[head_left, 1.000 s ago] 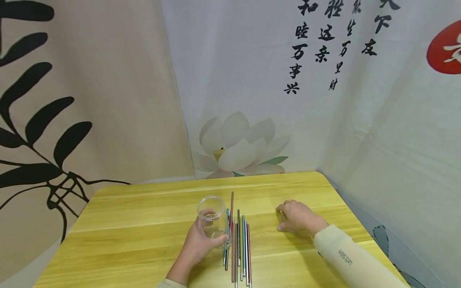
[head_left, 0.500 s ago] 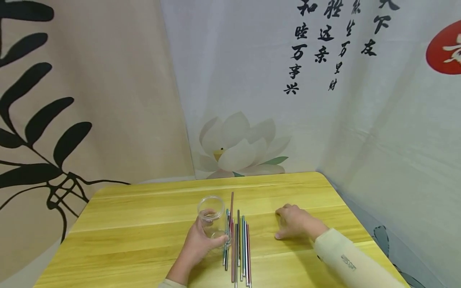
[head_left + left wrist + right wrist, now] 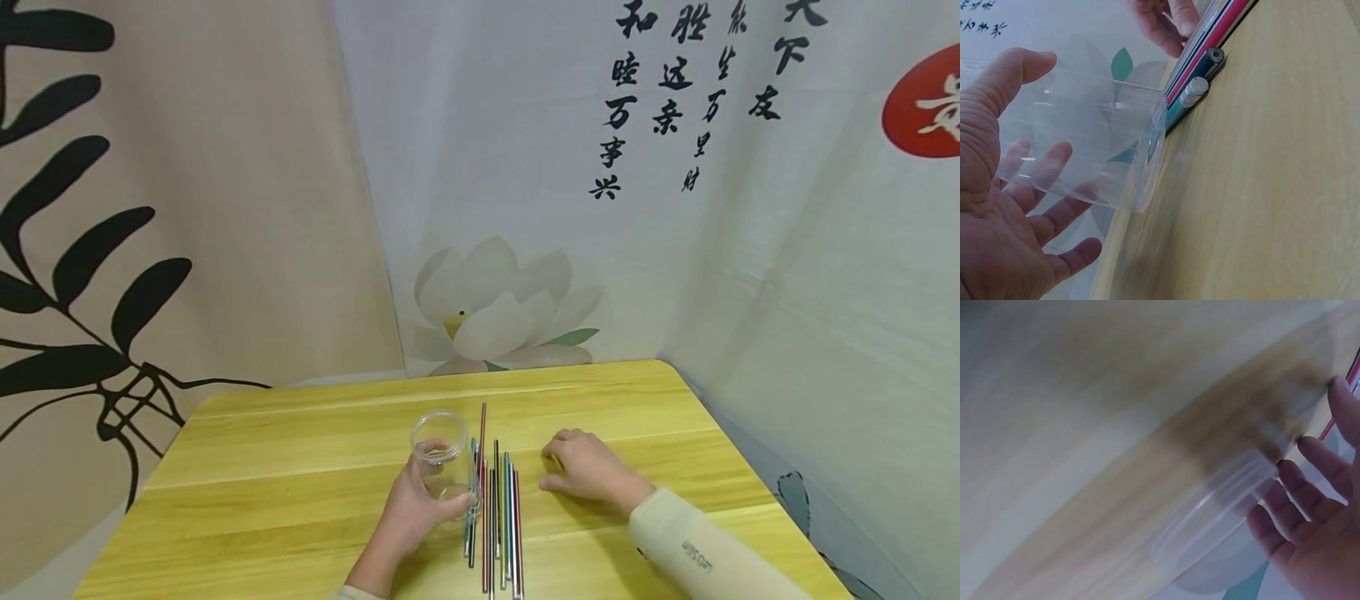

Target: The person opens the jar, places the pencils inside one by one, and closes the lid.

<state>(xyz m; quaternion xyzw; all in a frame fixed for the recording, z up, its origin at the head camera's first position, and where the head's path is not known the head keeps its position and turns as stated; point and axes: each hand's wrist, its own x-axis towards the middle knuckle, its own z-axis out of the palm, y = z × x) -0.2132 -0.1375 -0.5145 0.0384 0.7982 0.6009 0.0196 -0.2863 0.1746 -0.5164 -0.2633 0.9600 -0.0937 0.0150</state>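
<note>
pencils (image 3: 497,508) run front-to-back, left of the right hand (image 3: 590,468), whose grip i cannot tell, and nearer the left hand (image 3: 411,508), its fingers curled round a cup (image 3: 453,467).

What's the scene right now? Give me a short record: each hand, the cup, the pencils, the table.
left hand: grips the clear cup, thumb on one side, fingers on the other
cup contents: no pencils inside
pencils: several colours, lying roughly side by side, mostly to the right of the cup
right hand: right of the pencils, apart from them
clear ridged piece: by the right fingertips in the right wrist view; blurred, cannot tell if held
table: yellowish, wood-grained
</note>
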